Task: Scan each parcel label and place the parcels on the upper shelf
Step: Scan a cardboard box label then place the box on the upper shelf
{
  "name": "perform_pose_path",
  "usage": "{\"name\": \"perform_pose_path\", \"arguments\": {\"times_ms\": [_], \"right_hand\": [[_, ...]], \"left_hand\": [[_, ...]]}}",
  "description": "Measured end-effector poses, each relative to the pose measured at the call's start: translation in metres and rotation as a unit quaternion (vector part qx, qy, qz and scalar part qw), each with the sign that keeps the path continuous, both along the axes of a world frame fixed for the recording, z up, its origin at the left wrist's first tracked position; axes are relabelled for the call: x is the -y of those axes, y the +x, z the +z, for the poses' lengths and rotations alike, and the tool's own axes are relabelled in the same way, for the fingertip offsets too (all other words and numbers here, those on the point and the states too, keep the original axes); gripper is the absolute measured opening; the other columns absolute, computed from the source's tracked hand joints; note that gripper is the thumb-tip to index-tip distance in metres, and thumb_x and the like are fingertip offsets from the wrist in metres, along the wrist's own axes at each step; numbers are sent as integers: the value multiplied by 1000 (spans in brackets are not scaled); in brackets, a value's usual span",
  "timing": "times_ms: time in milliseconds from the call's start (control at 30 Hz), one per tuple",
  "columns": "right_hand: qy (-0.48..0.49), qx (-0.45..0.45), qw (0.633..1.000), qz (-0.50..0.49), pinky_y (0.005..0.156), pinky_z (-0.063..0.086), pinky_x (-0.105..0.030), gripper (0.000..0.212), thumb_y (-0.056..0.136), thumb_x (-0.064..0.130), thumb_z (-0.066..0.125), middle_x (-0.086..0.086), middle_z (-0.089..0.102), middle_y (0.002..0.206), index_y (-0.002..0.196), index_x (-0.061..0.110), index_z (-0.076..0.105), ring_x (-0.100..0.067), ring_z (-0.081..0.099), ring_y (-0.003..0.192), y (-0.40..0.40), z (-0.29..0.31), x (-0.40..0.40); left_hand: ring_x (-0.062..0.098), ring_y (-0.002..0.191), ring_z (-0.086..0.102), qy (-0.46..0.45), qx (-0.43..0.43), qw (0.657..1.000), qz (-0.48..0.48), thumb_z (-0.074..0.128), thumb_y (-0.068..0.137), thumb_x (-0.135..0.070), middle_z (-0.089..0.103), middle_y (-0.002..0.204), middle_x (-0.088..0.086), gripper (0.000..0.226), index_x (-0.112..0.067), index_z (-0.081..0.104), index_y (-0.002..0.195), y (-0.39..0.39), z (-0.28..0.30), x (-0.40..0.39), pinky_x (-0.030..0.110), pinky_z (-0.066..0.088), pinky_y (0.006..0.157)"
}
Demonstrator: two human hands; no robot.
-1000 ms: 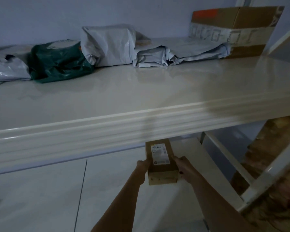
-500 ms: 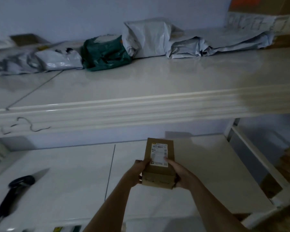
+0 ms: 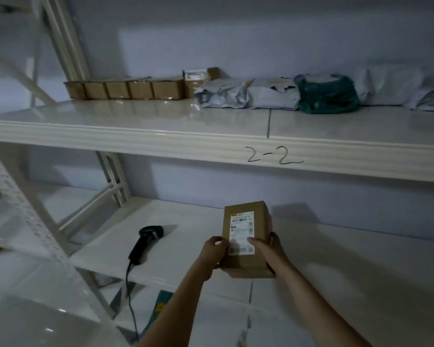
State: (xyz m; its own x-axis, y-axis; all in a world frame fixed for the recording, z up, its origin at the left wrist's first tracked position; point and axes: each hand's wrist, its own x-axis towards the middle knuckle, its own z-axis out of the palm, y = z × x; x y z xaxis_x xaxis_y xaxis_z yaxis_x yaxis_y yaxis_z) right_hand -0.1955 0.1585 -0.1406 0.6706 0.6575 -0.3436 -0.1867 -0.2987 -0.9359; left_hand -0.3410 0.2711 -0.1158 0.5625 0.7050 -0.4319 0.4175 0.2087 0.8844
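Holding one box (image 3: 247, 236) label-up above the lower shelf (image 3: 336, 259), the left hand (image 3: 214, 251) and right hand (image 3: 267, 247) clamp their fingers on its sides, the right thumb lying on the label (image 3: 241, 232). One scanner (image 3: 145, 242) lies on that shelf, left of the box and apart from it. On the upper shelf (image 3: 161, 121), marked 2-2, a row of five brown boxes (image 3: 125, 89) stands touching, then a sixth (image 3: 201, 78), two grey bags (image 3: 248, 93), and one green bag (image 3: 326, 95).
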Motion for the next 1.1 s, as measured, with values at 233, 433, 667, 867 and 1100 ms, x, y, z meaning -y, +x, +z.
{"name": "perform_pose_path", "arguments": {"times_ms": [233, 433, 667, 867, 1100], "right_hand": [[-1, 42, 999, 29, 92, 57, -47, 106, 52, 63, 82, 4, 60, 130, 142, 35, 34, -23, 62, 113, -78, 1, -67], [-42, 76, 995, 40, 96, 53, -46, 113, 48, 69, 76, -1, 57, 133, 145, 32, 30, -27, 56, 120, -93, -10, -119], [-67, 63, 994, 51, 94, 55, -44, 124, 47, 73, 77, -8, 53, 137, 151, 36, 21, -32, 56, 119, -88, -44, -197], [-97, 65, 991, 62, 95, 55, -48, 128, 40, 84, 76, -7, 53, 137, 147, 44, 20, -33, 56, 119, -76, -77, -252], [-126, 73, 988, 44, 97, 53, -49, 126, 44, 82, 74, -7, 53, 135, 150, 41, 17, -33, 57, 118, -79, -82, -270]], "left_hand": [[17, 88, 60, 3, 39, 997, 66, 51, 98, -26, 61, 108, 5, 31, -17, 55, 127, -87, 0, -54, 30, 55, 69], [25, 95, 67, -28, 34, 996, 83, 53, 96, -23, 67, 105, 7, 22, -16, 61, 115, -116, -14, -111, 38, 59, 79], [22, 75, 56, 9, -26, 991, 132, 54, 93, -23, 63, 88, 7, 20, -12, 63, 107, -130, -40, -197, 30, 49, 65], [32, 106, 62, 99, -175, 969, 143, 60, 88, -24, 65, 116, 14, 29, -14, 63, 115, -146, -66, -276, 41, 53, 94], [31, 118, 55, 54, -280, 957, 56, 61, 88, -37, 55, 129, 16, 56, -5, 47, 132, -144, -106, -293, 38, 46, 99]]}}
